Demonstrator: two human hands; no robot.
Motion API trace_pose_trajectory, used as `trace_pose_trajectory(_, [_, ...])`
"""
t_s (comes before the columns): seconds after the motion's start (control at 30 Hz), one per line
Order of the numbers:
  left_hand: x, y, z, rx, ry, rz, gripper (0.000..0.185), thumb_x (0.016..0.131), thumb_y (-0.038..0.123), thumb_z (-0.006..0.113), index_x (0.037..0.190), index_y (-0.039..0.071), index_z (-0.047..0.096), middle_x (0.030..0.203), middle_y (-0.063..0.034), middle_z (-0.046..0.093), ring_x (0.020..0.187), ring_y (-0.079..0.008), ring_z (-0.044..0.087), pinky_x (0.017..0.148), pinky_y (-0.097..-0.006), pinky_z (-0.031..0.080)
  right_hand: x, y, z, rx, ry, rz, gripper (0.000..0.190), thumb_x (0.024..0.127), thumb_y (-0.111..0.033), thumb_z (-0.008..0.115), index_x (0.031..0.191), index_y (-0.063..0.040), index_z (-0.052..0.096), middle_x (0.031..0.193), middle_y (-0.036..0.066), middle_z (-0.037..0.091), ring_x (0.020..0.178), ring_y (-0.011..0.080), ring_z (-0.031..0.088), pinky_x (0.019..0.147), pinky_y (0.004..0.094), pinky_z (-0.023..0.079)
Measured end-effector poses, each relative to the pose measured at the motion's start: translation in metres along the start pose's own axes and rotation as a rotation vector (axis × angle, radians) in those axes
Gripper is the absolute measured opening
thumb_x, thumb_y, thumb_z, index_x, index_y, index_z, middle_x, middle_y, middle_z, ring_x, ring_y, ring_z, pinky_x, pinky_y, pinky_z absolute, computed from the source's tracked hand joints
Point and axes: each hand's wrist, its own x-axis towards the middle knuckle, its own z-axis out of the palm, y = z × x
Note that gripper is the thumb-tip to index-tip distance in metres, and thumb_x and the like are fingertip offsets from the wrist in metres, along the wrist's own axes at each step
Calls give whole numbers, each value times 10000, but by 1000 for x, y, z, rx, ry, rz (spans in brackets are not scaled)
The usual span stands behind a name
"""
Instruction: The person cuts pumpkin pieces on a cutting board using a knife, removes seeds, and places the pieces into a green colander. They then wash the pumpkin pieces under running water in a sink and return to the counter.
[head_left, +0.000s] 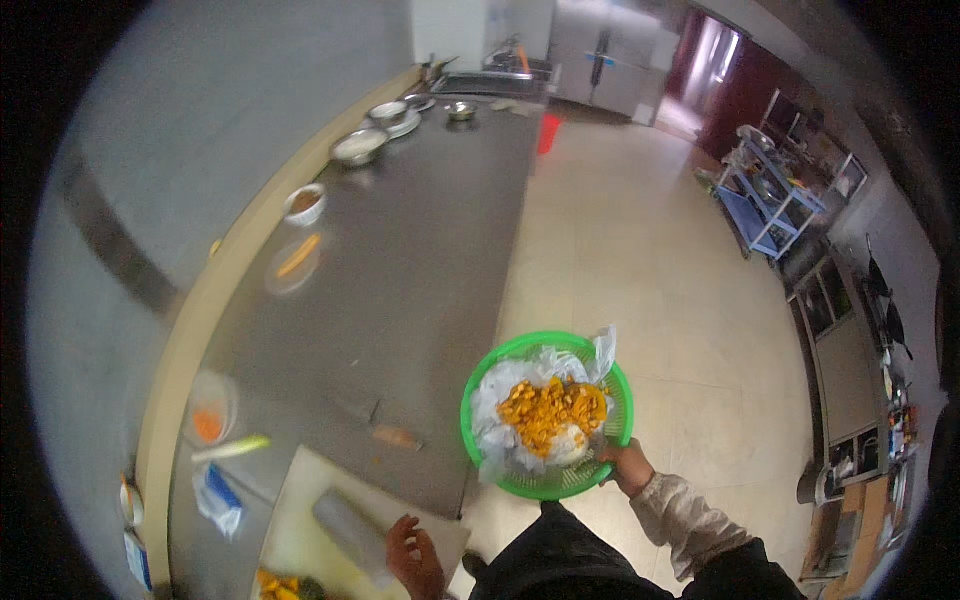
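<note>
My right hand (628, 466) grips the rim of a green plastic basket (551, 495), which is lined with a white plastic bag (491, 386) and holds orange food scraps (544, 412). Beside a cleaver (352, 536), its broad blade lying on a white cutting board (300, 487), is my left hand (415, 555), fingers partly curled; nothing shows in it. Orange and dark green vegetable pieces (281, 585) lie at the board's lower edge. A small knife with a brown handle (397, 436) rests on the metal counter (405, 300) beyond the board.
Along the wall side stand a clear bowl with orange shreds (208, 424), a green onion (232, 448), a blue-and-white packet (219, 499), a plate with a yellow item (296, 262) and several bowls (360, 146). A red bin (550, 135) and a blue cart (765, 202) stand on the floor.
</note>
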Motion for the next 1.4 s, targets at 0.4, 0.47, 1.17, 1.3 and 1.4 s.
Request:
trace_pose_trajectory(0.4, [36, 42, 120, 4, -571, -257, 485, 855, 205, 488, 1239, -59, 353, 942, -188, 579, 784, -246, 584, 666, -357, 469, 29, 10, -49, -87, -98, 56, 164, 743, -15, 602, 883, 70, 592, 696, 97, 606, 565, 172, 573, 503, 321, 477])
trace_pose_trajectory(0.47, [35, 44, 126, 43, -656, -250, 447, 825, 186, 517, 1183, -52, 393, 893, -151, 582, 693, -228, 582, 596, -341, 468, 30, 9, -58, 8, -148, -21, 169, 736, -23, 616, 876, 69, 593, 694, 101, 609, 554, 179, 580, 471, 311, 480])
trace_pose_trajectory(1.17, [287, 251, 386, -495, -797, -522, 155, 766, 85, 574, 896, 27, 515, 660, -36, 478, 492, -146, 457, 408, -308, 364, 234, -246, -132, -319, 202, -500, 399, 782, -138, 656, 1107, 40, 505, 872, 140, 632, 684, 183, 624, 575, 274, 519])
trace_pose_trajectory(1.3, [336, 281, 434, -423, -559, -607, 149, 764, 115, 587, 859, 35, 504, 613, -29, 449, 459, -155, 441, 390, -333, 342, 302, -303, -135, -980, 264, -1047, 250, 698, -61, 676, 935, -38, 602, 820, 122, 620, 731, 293, 621, 628, 379, 521])
trace_pose_trajectory(1.4, [388, 291, 465, -406, -619, -680, 176, 761, 149, 601, 843, 36, 493, 594, -24, 438, 454, -160, 440, 389, -347, 344, 374, -335, -116, -1131, -27, -1225, 256, 711, -131, 666, 948, -66, 592, 931, 122, 600, 889, 312, 585, 759, 403, 492])
